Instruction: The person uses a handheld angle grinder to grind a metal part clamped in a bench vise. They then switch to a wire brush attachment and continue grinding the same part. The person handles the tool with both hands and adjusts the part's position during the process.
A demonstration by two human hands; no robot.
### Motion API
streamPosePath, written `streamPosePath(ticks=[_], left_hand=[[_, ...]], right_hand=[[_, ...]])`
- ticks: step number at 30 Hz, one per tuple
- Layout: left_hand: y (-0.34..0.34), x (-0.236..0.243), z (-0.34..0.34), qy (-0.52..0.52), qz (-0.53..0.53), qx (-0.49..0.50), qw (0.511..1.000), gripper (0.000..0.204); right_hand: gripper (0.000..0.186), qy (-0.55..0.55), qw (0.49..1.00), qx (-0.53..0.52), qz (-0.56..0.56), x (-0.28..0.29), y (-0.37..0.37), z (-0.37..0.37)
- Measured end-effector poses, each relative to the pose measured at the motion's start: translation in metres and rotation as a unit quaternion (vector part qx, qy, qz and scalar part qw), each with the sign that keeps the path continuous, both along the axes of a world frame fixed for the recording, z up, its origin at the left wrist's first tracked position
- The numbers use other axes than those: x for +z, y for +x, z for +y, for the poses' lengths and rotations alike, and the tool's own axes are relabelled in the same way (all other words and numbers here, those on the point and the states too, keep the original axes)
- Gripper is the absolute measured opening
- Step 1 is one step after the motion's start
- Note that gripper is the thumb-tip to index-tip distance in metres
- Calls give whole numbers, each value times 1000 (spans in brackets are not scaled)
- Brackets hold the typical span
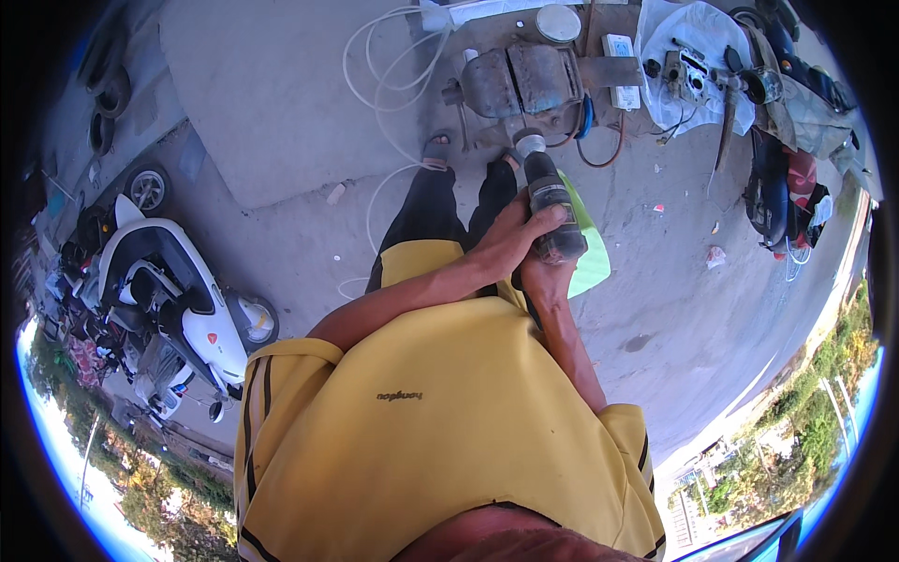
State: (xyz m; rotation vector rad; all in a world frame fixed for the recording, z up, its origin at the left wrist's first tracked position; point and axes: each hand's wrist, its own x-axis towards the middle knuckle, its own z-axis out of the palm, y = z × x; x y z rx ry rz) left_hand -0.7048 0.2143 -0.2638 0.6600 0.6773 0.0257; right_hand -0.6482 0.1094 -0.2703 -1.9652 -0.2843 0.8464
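A dark cordless drill (546,190) points away from me, with its silver chuck (531,142) up against the near side of a worn, rusty metal bench vise (521,80). Whether a bit touches the vise or a piece in it, I cannot tell. My left hand (518,229) wraps the drill body from the left, thumb across its top. Beneath the drill's rear end, my right hand (548,279) grips it, its fingers mostly hidden. A bright green sheet-like thing (590,248) shows behind the drill on the right.
A white power strip (620,70) and a round pale lid (558,23) lie by the vise. Thin clear tubing (375,89) loops at left. Engine parts (688,77) rest on a plastic sheet (655,33). A white scooter (178,281) stands left; a dark motorcycle seat (768,192) lies right.
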Motion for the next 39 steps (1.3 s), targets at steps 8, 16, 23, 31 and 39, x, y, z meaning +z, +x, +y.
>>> streamPosePath(ticks=[8, 16, 23, 31, 39], left_hand=[[-36, -51, 3, -25, -33, -7, 999, 50], [-45, -52, 13, -89, -86, 9, 992, 50], [-51, -55, 20, -30, -75, -42, 996, 64], [-56, -70, 30, -15, -60, -46, 997, 59], [-58, -83, 33, -22, -59, -46, 997, 52]], right_hand=[[45, -75, 995, 2, -67, -33, -45, -1], [51, -99, 985, 38, -138, -35, -52, 8], [58, -62, 985, -8, -161, -50, -62, 9], [45, -59, 979, -17, -197, -63, -75, 22], [50, -38, 978, -28, -203, -77, -75, 28]])
